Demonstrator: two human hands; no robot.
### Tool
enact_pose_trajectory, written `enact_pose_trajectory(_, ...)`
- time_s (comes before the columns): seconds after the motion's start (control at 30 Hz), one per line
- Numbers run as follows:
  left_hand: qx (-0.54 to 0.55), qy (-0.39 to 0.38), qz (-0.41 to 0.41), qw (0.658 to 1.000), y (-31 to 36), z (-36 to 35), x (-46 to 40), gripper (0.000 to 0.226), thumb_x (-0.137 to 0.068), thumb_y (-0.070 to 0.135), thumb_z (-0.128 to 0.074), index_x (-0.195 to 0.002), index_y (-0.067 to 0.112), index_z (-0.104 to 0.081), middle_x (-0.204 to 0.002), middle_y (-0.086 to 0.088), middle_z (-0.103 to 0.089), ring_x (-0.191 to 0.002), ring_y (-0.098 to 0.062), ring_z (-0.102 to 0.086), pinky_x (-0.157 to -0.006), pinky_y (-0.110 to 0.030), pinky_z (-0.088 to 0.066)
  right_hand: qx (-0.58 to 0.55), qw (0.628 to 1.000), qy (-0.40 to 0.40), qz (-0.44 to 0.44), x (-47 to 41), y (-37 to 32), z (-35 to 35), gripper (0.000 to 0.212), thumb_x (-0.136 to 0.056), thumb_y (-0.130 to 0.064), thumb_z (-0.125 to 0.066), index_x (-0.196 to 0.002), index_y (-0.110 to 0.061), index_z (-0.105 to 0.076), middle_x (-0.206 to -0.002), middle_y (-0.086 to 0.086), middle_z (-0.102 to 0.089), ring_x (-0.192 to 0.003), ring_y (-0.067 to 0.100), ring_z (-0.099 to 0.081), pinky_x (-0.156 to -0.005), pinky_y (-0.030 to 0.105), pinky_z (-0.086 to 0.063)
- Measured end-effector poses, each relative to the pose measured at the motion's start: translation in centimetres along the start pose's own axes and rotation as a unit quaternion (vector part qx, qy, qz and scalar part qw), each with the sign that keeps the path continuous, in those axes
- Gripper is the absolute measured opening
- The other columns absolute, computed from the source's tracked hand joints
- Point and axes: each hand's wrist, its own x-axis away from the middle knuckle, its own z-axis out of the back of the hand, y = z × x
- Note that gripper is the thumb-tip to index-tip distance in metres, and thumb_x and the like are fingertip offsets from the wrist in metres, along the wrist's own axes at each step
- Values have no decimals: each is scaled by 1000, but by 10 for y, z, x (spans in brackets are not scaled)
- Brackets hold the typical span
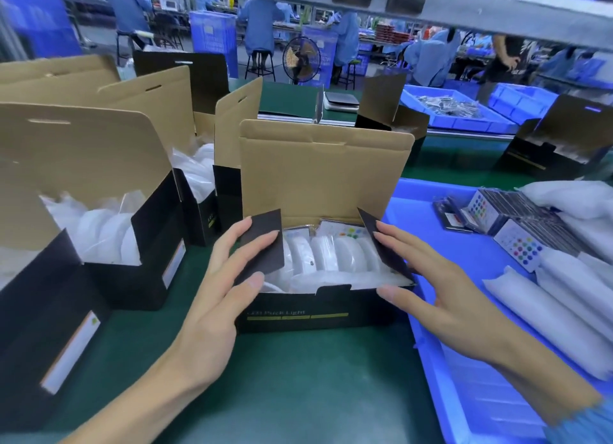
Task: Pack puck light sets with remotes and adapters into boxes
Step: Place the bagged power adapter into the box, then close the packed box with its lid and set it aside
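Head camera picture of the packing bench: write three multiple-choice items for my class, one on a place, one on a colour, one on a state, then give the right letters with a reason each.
1. Where does the blue tray lie from the box between the hands?
A. to its right
B. to its left
C. on top of it

2. What colour is the bench mat?
A. red
B. green
C. yellow

3. How does the box's large lid stand?
A. closed flat
C. torn off
B. raised open

Answers: 1 A, the tray sits on the side of the right hand. 2 B, the mat under the left hand is dark green. 3 B, the brown lid stands upright behind the white puck lights.
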Motion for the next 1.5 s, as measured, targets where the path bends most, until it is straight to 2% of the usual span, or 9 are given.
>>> enact_pose_trajectory(0.17,-63,-48,-27,997,2,9,-4,43,-88,44,-46,-128,48,-60,-156,21,-31,-146,1,-23,-107,-3,-23,-6,1000,12,0,2,1,-2,59,-88,-58,-57,-142,-43,-40,-152,-31,-28,-141,-4,-28,-114,45,-32)
enact_pose_trajectory(0.43,-48,-4,4,999,1,-1,-14,50,-69,10,-40,-91,31,-80,-139,23,-52,-139,-2,-33,-106,-22,-26,109,994,-27,9,-8,-4,8,65,-90,-65,-47,-147,-36,-36,-152,-29,-23,-142,-5,-19,-114,15,-19)
enact_pose_trajectory(0.67,-137,-11,18,990,14,18,-29,22,-94,35,-57,-96,47,-75,-124,30,-62,-127,0,-49,-105,-25,-37,154,987,-50,10,-8,-8,12,66,-86,-70,-37,-142,-36,-46,-149,-29,-31,-138,-6,-24,-111,20,-25)
enact_pose_trajectory(0.93,-41,-76,7,996,4,32,-57,93,-71,21,-83,-147,42,-34,-144,23,-48,-137,0,-42,-116,-37,-35,46,999,14,0,-27,-4,14,34,-82,-50,-58,-110,-34,-66,-121,-18,-59,-116,0,-50,-101,26,-39)
enact_pose_trajectory(1.07,-11,-64,-56,996,-4,34,-58,112,-66,31,-85,-152,49,-16,-144,16,-50,-138,-9,-44,-114,-26,-37,-100,983,148,-40,-42,-2,17,79,-62,-47,-83,-126,-45,-36,-126,-10,-47,-121,2,-50,-99,32,-47)
enact_pose_trajectory(1.17,18,-47,-89,995,-5,33,-61,88,-63,26,-88,-138,41,-44,-132,2,-60,-129,-21,-55,-112,-40,-42,-239,961,136,-16,-55,-7,13,81,-73,-49,-79,-140,-42,-34,-127,-13,-58,-120,6,-56,-100,32,-47)
enact_pose_trajectory(1.23,26,-32,-94,995,-4,33,-59,69,-61,25,-88,-119,41,-54,-124,2,-65,-124,-21,-58,-111,-43,-42,-294,946,139,-13,-60,-12,6,52,-79,-64,-65,-120,-33,-62,-112,-9,-67,-108,8,-61,-100,39,-47)
enact_pose_trajectory(1.37,8,-38,-101,994,-1,33,-55,53,-66,27,-86,-108,40,-56,-120,3,-66,-122,-19,-59,-110,-32,-42,-338,931,140,-13,-56,-15,1,56,-77,-79,-51,-94,-31,-76,-105,-6,-73,-111,14,-63,-100,37,-41)
enact_pose_trajectory(1.5,2,-63,-120,991,4,34,-51,37,-71,31,-81,-100,36,-59,-121,-3,-67,-122,-23,-60,-106,-31,-45,-295,951,88,25,-48,-10,4,39,-95,-51,-42,-98,-29,-74,-117,4,-70,-123,25,-57,-109,44,-37)
